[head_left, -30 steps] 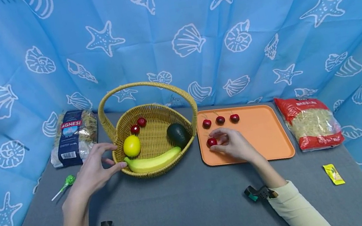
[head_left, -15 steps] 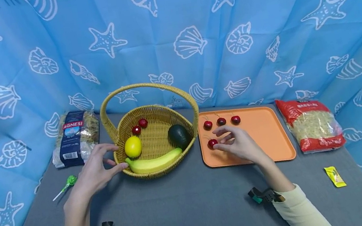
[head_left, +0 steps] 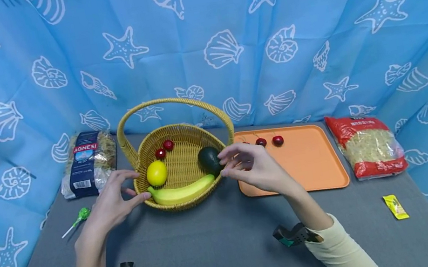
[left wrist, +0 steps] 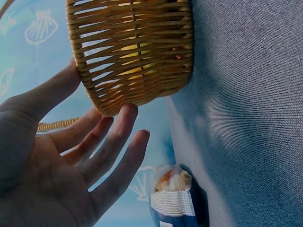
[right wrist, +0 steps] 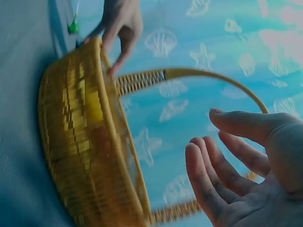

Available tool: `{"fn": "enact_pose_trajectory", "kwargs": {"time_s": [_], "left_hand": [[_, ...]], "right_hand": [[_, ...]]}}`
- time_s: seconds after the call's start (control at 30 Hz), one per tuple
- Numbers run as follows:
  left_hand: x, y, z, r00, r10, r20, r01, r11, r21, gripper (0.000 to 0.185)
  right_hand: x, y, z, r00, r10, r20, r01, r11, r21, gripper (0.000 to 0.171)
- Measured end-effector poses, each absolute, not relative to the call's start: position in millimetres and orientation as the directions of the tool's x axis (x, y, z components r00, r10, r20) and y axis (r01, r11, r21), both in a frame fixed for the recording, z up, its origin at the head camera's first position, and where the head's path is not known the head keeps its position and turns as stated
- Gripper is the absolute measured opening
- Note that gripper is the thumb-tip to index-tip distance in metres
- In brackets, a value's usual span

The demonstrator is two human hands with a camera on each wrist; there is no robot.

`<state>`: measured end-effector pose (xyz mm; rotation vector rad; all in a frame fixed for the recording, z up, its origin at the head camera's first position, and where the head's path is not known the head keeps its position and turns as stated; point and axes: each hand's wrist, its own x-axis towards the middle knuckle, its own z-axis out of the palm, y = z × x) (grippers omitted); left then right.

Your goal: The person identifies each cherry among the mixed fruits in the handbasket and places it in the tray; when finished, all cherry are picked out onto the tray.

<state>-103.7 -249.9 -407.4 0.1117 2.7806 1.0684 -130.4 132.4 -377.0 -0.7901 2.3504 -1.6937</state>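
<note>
A staged recording booth: blue seashell-print cloth walls in a grey tabletop laid with groceries.

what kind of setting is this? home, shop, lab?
Most likely a staged recording booth, not a home: blue seashell-print cloth walls in a grey table, with a wicker basket of fruit, an orange tray and packaged pasta laid out.

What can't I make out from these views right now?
- Head view: the right hand covers the near-left part of the orange plastic tray, so any red cherries there are hidden.
- Right wrist view: the woven wicker basket is motion-blurred and its contents are unclear.
- Left wrist view: the blue pasta bag is cut off by the bottom edge.
</note>
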Motion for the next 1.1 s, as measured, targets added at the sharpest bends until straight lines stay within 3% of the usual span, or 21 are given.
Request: {"fn": "enact_pose_trajectory", "kwargs": {"time_s": [0.23, 0.47, 0.63, 0.83, 1.1], "left_hand": [[-104, -248, -406, -0.984, 0.131, -0.121, 0.016, 0.741, 0.671, 0.066], [-105, -249, -406, -0.985, 0.122, -0.126, 0.01, 0.757, 0.654, 0.065], [-105, -249, -406, -0.984, 0.124, -0.131, 0.008, 0.756, 0.655, 0.065], [-105, -250, -407, -0.983, 0.131, -0.126, 0.016, 0.753, 0.658, 0.066], [-104, -249, -408, -0.983, 0.128, -0.128, 0.013, 0.752, 0.659, 0.067]], "right_hand": [[-155, 78, -377, -0.812, -0.558, 0.171, -0.346, 0.226, -0.911, 0.031], [-207, 28, -387, -0.82, -0.563, 0.103, -0.351, 0.353, -0.867, 0.03], [-235, 1, -397, -0.84, -0.543, 0.007, -0.287, 0.433, -0.855, 0.033], [-251, -20, -411, -0.858, -0.505, -0.097, -0.23, 0.547, -0.805, 0.034], [-259, -31, -422, -0.803, -0.542, -0.248, -0.184, 0.622, -0.761, 0.05]]}}
